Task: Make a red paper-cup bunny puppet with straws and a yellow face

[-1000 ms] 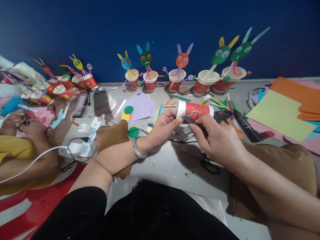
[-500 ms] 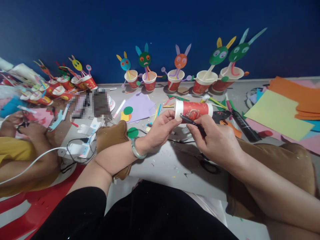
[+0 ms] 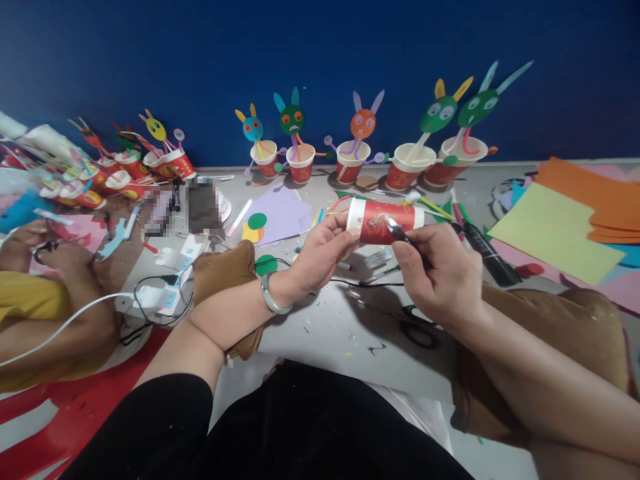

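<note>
A red and white paper cup (image 3: 375, 222) lies sideways in the air over the table. My left hand (image 3: 327, 250) is closed around its white end at the left, thumb in front. My right hand (image 3: 443, 273) grips a slim dark tool with a shiny metal tip (image 3: 397, 231). That tip is in front of the cup's red side; whether it touches cannot be made out. Most of the tool is hidden by the fingers. Black-handled scissors (image 3: 419, 330) lie on the table below my right hand.
Several cups with paper rabbit figures, one an orange face (image 3: 363, 124), line the blue wall. Coloured paper sheets (image 3: 555, 230) lie right, purple paper (image 3: 280, 213) left. Brown cushions (image 3: 225, 273) flank my arms. A power strip (image 3: 163, 297) and a co-worker's hands (image 3: 55, 247) are far left.
My right hand has moved the dark tool away from the cup's white left end, to the right, toward the red side. The left hand still holds the cup, which has shifted slightly.
</note>
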Tool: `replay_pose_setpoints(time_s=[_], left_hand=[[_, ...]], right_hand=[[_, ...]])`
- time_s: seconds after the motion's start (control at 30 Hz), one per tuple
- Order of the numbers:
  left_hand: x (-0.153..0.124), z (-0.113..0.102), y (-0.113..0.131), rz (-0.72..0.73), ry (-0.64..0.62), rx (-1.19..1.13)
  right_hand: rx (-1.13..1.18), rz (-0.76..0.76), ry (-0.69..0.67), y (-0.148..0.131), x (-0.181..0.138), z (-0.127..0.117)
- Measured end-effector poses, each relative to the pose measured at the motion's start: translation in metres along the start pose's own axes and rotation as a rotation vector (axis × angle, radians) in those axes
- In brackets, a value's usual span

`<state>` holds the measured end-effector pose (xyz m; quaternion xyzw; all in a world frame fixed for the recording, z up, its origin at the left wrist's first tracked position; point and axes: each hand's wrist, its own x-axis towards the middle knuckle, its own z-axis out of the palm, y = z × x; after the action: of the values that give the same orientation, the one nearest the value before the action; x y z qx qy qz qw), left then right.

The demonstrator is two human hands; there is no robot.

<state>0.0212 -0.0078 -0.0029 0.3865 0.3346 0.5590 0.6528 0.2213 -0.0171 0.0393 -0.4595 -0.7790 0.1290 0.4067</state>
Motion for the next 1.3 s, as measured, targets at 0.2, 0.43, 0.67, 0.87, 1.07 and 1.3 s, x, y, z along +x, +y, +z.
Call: replay_pose_setpoints(time_s=[0.2,0.43,0.67,0.87,1.07,1.3], left_hand=[[0.000,-0.002,0.003,-0.025,-0.021,-0.007],[0.007,-0.007,0.014,0.098,-0.069,0.156],[0.020,-0.024,0.046,0.166,-0.202,0.523],[0.024,-0.028,0.062,0.066,-0.408,0.720],[0.020,-0.030,0.073,-0.015,-0.588,0.805],[0.017,-0.029,0.073,-0.053,-0.663,0.839]], right_hand=[[0.013,0.024,0.085,0.008,0.001,-0.003],[0.011,0.010,0.111,0.011,0.006,-0.006],[0.033,0.019,-0.178,0.009,0.020,-0.024],[0.032,-0.143,-0.431,0.018,0.025,-0.038],[-0.010,-0.258,-0.624,0.014,0.023,-0.044],[-0.042,-0.238,-0.667,0.008,0.018,-0.044]])
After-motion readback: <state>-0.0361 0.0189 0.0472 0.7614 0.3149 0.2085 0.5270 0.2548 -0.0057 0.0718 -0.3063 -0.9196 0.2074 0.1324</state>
